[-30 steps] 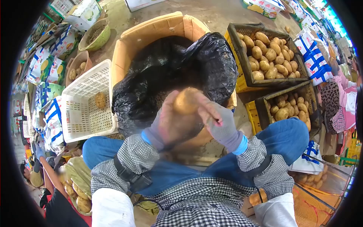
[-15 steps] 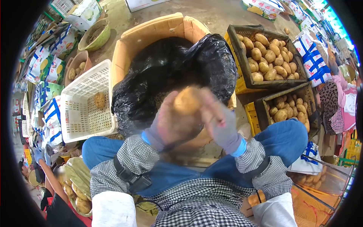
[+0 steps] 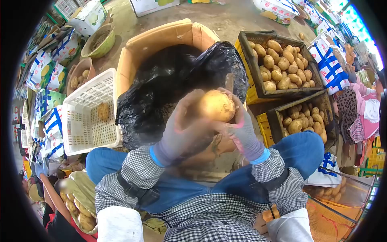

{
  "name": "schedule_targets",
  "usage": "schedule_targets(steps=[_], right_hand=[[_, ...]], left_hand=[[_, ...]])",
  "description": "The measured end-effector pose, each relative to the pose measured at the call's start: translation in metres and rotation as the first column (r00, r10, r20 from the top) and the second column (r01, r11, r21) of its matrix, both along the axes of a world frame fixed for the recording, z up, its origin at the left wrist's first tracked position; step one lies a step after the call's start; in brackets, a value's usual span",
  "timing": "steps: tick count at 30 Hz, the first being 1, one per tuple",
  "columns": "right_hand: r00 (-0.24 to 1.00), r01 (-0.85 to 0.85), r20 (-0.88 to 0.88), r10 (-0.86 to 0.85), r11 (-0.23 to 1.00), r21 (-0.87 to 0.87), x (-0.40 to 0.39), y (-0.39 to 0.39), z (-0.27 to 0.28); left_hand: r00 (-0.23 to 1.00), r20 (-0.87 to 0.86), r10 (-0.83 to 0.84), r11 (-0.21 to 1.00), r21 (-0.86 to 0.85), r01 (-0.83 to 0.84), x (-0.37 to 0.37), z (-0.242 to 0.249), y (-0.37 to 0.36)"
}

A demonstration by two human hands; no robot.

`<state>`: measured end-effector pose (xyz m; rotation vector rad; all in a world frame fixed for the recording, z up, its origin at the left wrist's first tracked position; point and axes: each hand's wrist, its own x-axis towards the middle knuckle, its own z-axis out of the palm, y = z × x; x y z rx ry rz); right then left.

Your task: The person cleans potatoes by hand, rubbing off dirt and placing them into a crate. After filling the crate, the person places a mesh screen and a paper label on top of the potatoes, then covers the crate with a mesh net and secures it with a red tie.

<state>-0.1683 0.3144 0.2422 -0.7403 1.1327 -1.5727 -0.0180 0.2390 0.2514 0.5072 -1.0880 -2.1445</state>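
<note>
A large yellow-brown potato [image 3: 217, 105] is held up over the front edge of a cardboard box [image 3: 157, 33] lined with a black plastic bag [image 3: 141, 105]. My gloved right hand [image 3: 243, 127] grips it from the right and below, its fingers curled round that side. Around the left side of the same potato, my gloved left hand [image 3: 183, 123] is cupped, slightly smeared by motion. Dark patches mark the potato's right side. The bag's inside is too dark to make out fully.
At left stands a white plastic basket [image 3: 69, 121] with one potato [image 3: 103, 111] inside. On the right are two dark-rimmed crates [image 3: 258, 86] [image 3: 278, 125] of potatoes. A co-worker's arm [image 3: 56, 193] shows at lower left, beside a sack of potatoes [image 3: 82, 215].
The potato has shifted right and turned between my hands. My right hand has closed round its right side, and the view has moved slightly.
</note>
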Motion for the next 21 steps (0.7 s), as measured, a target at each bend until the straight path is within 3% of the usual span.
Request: schedule_targets(steps=[6, 8, 11, 13, 14, 17, 18, 19, 20, 21], right_hand=[[0.889, -0.193, 0.427, 0.167, 0.981, 0.017, -0.009, 0.005, 0.007], [0.895, -0.223, 0.396, 0.206, 0.975, -0.003, -0.009, 0.005, 0.007], [0.935, -0.247, 0.266, 0.235, 0.969, 0.013, -0.007, 0.004, 0.009], [0.944, -0.267, 0.208, 0.255, 0.963, 0.031, -0.007, 0.005, 0.009], [0.94, -0.283, 0.21, 0.27, 0.959, 0.034, -0.007, 0.005, 0.008], [0.918, -0.304, 0.291, 0.27, 0.95, 0.077, -0.006, 0.001, 0.011], [0.908, -0.3, 0.332, 0.254, 0.949, 0.094, -0.006, 0.0, 0.012], [0.902, -0.309, 0.347, 0.258, 0.946, 0.1, -0.008, 0.001, 0.011], [0.896, -0.318, 0.36, 0.261, 0.942, 0.108, -0.013, 0.002, 0.01], [0.889, -0.329, 0.372, 0.266, 0.937, 0.115, -0.016, 0.003, 0.01]], left_hand=[[0.98, 0.16, 0.118, 0.881, -0.473, -0.028, 0.001, -0.02, 0.0], [0.965, 0.174, 0.199, 0.76, -0.649, -0.04, 0.002, -0.023, -0.005], [0.932, 0.328, 0.156, 0.812, -0.58, 0.068, 0.011, -0.009, -0.01], [0.975, 0.221, 0.033, 0.981, -0.193, 0.01, 0.013, -0.005, -0.019], [0.989, 0.149, -0.008, 1.0, 0.019, 0.005, 0.014, -0.003, -0.021], [0.955, 0.263, 0.14, 0.986, -0.127, -0.11, 0.013, 0.008, -0.015], [0.962, 0.226, 0.152, 0.977, -0.185, -0.111, 0.017, 0.01, -0.012], [0.95, 0.214, 0.229, 0.856, -0.508, -0.092, 0.017, 0.008, -0.014], [0.94, 0.172, 0.295, 0.635, -0.771, -0.058, 0.017, 0.005, -0.017], [0.941, 0.159, 0.299, 0.537, -0.843, -0.028, 0.017, 0.003, -0.019]])
